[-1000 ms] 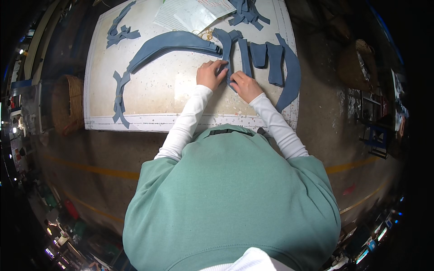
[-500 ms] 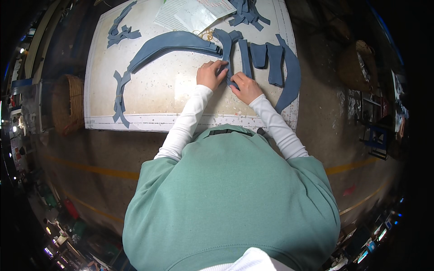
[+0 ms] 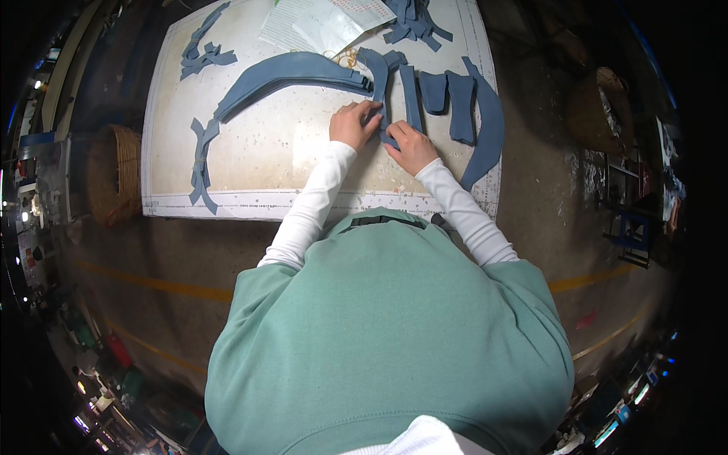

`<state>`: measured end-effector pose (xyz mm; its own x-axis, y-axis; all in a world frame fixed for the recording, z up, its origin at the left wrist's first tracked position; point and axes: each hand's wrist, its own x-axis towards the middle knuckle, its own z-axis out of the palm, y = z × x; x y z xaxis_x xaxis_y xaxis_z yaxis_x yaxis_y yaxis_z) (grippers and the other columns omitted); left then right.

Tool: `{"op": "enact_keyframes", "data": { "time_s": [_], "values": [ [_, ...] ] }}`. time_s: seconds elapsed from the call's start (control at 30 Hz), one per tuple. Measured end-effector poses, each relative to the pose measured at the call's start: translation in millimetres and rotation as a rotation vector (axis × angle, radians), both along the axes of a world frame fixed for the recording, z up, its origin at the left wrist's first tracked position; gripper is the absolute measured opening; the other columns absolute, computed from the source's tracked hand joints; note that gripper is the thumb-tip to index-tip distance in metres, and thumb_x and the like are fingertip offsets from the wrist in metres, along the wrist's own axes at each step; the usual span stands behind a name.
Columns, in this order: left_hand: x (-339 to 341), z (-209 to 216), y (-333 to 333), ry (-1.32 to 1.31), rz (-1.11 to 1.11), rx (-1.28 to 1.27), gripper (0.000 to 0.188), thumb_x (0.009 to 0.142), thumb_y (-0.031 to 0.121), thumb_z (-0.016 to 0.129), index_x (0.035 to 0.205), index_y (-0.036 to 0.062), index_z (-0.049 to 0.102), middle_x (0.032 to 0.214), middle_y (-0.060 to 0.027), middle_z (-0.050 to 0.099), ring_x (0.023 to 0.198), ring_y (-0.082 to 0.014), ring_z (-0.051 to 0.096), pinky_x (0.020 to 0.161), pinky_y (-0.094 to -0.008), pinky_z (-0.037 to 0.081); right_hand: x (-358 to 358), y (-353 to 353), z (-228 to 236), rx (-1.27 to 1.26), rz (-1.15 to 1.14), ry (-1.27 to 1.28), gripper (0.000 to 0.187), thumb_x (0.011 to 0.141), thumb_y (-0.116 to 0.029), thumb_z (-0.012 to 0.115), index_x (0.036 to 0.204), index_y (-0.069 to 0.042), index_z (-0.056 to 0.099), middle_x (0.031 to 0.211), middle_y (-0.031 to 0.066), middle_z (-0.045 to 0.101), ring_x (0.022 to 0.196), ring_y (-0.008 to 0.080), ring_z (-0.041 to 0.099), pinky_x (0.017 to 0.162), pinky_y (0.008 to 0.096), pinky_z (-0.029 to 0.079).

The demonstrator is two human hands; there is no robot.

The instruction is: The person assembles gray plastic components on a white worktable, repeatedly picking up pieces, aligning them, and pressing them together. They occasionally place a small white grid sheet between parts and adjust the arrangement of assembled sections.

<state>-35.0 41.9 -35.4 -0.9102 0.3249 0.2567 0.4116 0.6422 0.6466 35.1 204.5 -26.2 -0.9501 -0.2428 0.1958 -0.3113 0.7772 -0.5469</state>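
Between my hands lies a stack of blue-grey cut pieces (image 3: 379, 72), long and narrow, perhaps fabric or leather, running toward me. My left hand (image 3: 352, 127) is closed at its left edge, thumb and fingers gripping it. My right hand (image 3: 412, 147) pinches its near end, with fingers bent around it and partly hiding it. Just right of it rests a straight blue-grey strip (image 3: 410, 95), its near end beside my right hand. A long curved stack of the same material (image 3: 292, 70) arches off to the left, its right end close to the held stack.
More blue-grey pieces lie on the white table (image 3: 265, 159): a short block (image 3: 434, 92), a waisted piece (image 3: 461, 110), a large curved piece (image 3: 489, 121), and a tied bundle (image 3: 200, 163) at left. Papers (image 3: 322, 26) sit at the back. Wicker baskets (image 3: 115, 171) flank the table.
My right hand has shifted very slightly left along with the near end of the stack. My left hand stays in place.
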Motion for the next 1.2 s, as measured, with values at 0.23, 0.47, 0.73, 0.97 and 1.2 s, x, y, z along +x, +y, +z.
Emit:
{"op": "enact_keyframes", "data": {
  "time_s": [0.23,0.47,0.73,0.97,1.2],
  "values": [
    [0.0,1.0,-0.2,-0.009,0.001,-0.007,0.023,0.079,0.026,0.070,0.100,0.0181,0.068,0.076,-0.0061,0.063,0.073,-0.0249,0.062,0.066,-0.0366,0.049,-3.7,2.1,-3.3,0.011,-0.023,-0.053,0.018,0.080,-0.009,0.064,0.096,-0.006,0.056,0.096,0.0111,0.059,0.085,0.0327,0.063,0.073,0.0399,0.053],
    [-1.9,-1.6,-0.9,-0.004,-0.003,0.009,0.023,0.078,0.028,0.071,0.099,0.0187,0.068,0.074,-0.0061,0.062,0.072,-0.0254,0.062,0.065,-0.0368,0.049,-1.5,-1.8,0.1,0.003,-0.018,-0.019,0.019,0.080,-0.009,0.064,0.096,-0.006,0.055,0.096,0.0105,0.060,0.084,0.0327,0.063,0.071,0.0403,0.053],
    [-1.5,-0.8,-2.0,-0.009,-0.014,0.004,0.024,0.079,0.023,0.071,0.102,0.0154,0.068,0.075,-0.0066,0.060,0.069,-0.0248,0.059,0.065,-0.0339,0.048,-3.5,-0.6,0.2,0.008,-0.037,-0.057,0.021,0.079,-0.012,0.066,0.096,-0.007,0.054,0.096,0.0098,0.060,0.086,0.0329,0.062,0.071,0.0404,0.052],
    [-1.2,1.1,-1.7,-0.033,-0.007,-0.006,0.025,0.079,0.024,0.071,0.102,0.0154,0.068,0.078,-0.0076,0.063,0.071,-0.0246,0.061,0.065,-0.0340,0.049,0.9,-1.5,1.9,0.029,0.010,0.019,0.016,0.083,-0.008,0.060,0.098,-0.010,0.053,0.093,0.0100,0.058,0.084,0.0311,0.064,0.070,0.0406,0.053],
    [-1.0,1.9,-1.5,-0.045,-0.004,0.006,0.024,0.078,0.027,0.071,0.100,0.0178,0.068,0.073,-0.0068,0.061,0.070,-0.0253,0.062,0.064,-0.0360,0.049,-2.8,1.4,-2.5,0.032,0.040,0.057,0.016,0.082,-0.011,0.063,0.096,-0.010,0.055,0.096,0.0082,0.058,0.083,0.0295,0.064,0.070,0.0400,0.054]
  ]
}}
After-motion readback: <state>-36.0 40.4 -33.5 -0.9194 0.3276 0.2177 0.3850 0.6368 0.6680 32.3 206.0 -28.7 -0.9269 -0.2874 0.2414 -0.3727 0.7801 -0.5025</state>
